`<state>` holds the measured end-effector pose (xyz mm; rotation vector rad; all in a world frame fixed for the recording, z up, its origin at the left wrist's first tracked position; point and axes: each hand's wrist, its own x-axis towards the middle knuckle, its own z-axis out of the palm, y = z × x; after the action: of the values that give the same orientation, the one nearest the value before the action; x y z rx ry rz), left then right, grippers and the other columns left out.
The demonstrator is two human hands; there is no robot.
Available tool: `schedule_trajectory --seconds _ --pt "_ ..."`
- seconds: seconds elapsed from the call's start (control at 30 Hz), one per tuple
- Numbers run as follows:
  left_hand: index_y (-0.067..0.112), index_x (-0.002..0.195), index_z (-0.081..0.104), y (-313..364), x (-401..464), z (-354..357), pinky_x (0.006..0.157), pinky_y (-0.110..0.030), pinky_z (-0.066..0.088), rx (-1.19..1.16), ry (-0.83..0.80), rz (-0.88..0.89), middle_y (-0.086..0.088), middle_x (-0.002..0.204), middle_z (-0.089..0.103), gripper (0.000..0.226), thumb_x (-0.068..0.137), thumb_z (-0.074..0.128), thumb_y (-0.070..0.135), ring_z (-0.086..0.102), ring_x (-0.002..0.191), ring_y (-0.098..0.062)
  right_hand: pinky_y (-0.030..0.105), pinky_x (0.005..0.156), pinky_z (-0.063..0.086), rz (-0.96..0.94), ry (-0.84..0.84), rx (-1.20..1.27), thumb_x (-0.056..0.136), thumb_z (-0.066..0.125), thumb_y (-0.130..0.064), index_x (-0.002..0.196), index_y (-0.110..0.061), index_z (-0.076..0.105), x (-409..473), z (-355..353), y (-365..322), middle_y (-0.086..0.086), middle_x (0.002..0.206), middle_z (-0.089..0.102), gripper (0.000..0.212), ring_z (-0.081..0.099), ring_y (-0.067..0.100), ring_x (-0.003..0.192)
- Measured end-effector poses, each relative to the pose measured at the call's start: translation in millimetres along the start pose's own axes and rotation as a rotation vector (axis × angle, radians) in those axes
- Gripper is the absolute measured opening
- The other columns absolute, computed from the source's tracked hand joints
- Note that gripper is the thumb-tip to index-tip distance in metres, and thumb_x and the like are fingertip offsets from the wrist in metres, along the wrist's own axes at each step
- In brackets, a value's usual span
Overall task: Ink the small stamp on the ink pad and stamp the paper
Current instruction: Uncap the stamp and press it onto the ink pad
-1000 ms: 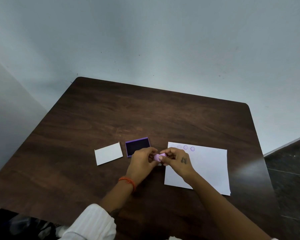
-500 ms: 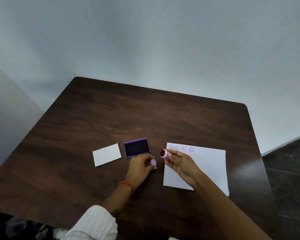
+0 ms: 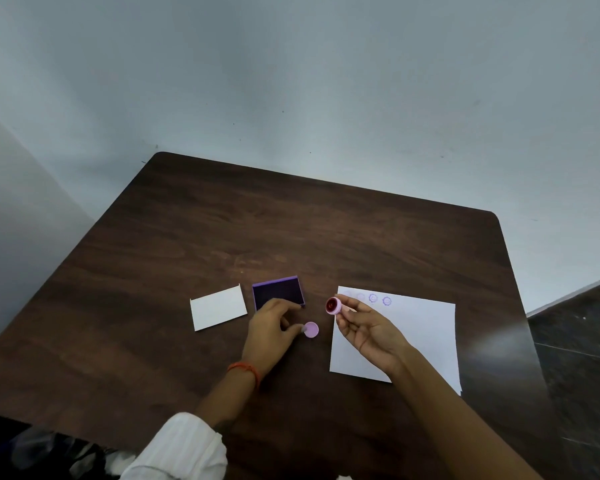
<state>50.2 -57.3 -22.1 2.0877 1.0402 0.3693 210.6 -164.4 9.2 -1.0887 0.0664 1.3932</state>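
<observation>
My right hand (image 3: 368, 329) pinches the small pink stamp (image 3: 334, 305) just off the paper's top left corner, its dark red face turned toward me. The white paper (image 3: 423, 334) lies on the table and carries a row of round purple prints near its top edge. The open purple ink pad (image 3: 278, 292) sits left of the paper. My left hand (image 3: 271, 330) rests on the table just in front of the pad, fingertips touching the stamp's round lilac cap (image 3: 311, 329), which lies on the table.
A white rectangular lid or card (image 3: 218, 307) lies left of the ink pad. The dark wooden table (image 3: 291, 223) stands against a pale wall. Dark tiled floor (image 3: 582, 341) shows past the table's right edge.
The hands pulled the cap off the stamp and moved apart. My left hand lowered the cap onto the table; my right hand lifted the stamp and turned its face up.
</observation>
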Motion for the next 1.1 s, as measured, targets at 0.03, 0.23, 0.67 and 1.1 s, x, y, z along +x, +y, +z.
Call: schedule_trajectory --seconds 0.03,0.23,0.67,1.1 --pt "0.024 0.103 0.062 -1.6 0.8 -4.4 0.067 -0.009 0.041 -0.003 0.023 -0.002 0.003 0.105 0.061 0.036 0.071 0.076 0.021 0.057 0.068 -0.005 0.022 0.065 0.059 0.0 -0.004 0.007 0.085 0.053 0.006 0.088 -0.008 0.072 0.1 0.7 -0.2 0.01 0.087 0.076 0.024 0.072 0.016 0.079" --pt "0.021 0.105 0.063 -16.0 3.3 -27.5 0.07 -0.016 0.042 0.011 0.115 -0.03 -0.001 0.101 0.064 0.037 0.07 0.076 0.02 0.054 0.066 -0.003 0.025 0.061 0.059 -0.023 -0.019 0.036 0.074 0.064 0.0 0.081 -0.009 0.074 2.4 11.0 1.1 0.011 0.087 0.076 0.015 0.072 0.021 0.083" --pt "0.022 0.134 0.039 -41.4 22.2 -48.7 0.102 -0.036 0.034 0.361 0.057 -0.004 -0.001 0.143 0.04 0.078 0.068 0.075 0.041 0.034 0.124 -0.023 0.021 0.064 0.058 -0.023 -0.036 -0.014 0.086 0.052 0.003 0.088 -0.009 0.073 13.7 32.7 8.1 0.008 0.092 0.076 0.024 0.072 0.016 0.086" --pt "0.02 0.133 0.039 -55.7 31.5 -39.3 0.097 -0.033 0.031 0.363 0.008 0.03 -0.001 0.135 0.048 0.077 0.069 0.07 0.049 0.034 0.119 -0.021 0.02 0.072 0.058 -0.133 0.059 -0.188 0.086 0.054 0.002 0.105 -0.004 0.063 36.6 50.1 16.5 0.011 0.103 0.069 0.022 0.065 0.019 0.097"
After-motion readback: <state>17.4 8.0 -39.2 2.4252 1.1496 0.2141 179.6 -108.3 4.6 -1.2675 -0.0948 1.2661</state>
